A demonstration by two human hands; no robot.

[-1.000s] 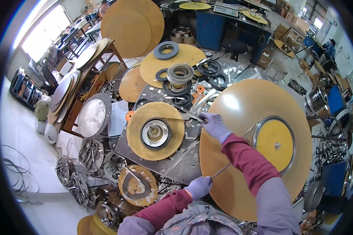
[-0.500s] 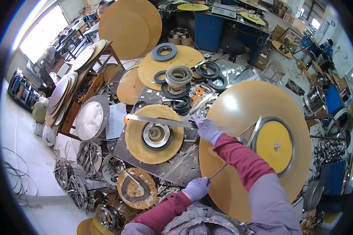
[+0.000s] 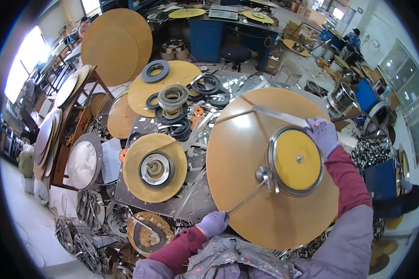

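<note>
My right hand (image 3: 323, 134), in a light purple glove, is closed on a flat metal strip (image 3: 280, 116) above the far right part of a large tan disc (image 3: 235, 160). A darker band continues from the strip's far end; whether it is strip or reflection, I cannot tell. On the disc sits a yellow round centre (image 3: 295, 160) inside a metal ring. My left hand (image 3: 213, 223), gloved alike, is closed at the near left edge of the disc around the end of a thin metal rod (image 3: 246, 197). The rod reaches a small metal roller (image 3: 264, 174) beside the ring.
Left of the large disc, a smaller tan disc (image 3: 131, 173) carries a ringed metal hub. Black and grey rings (image 3: 173, 96) are stacked behind it on the scrap-strewn grey table (image 3: 184, 204). Coiled metal strip (image 3: 83, 246) lies on the floor at left. A blue desk (image 3: 205, 39) stands behind.
My right hand has swung right with the strip, from beside the smaller disc to across the large one. My left hand keeps the rod. The whole view has shifted rightward.
</note>
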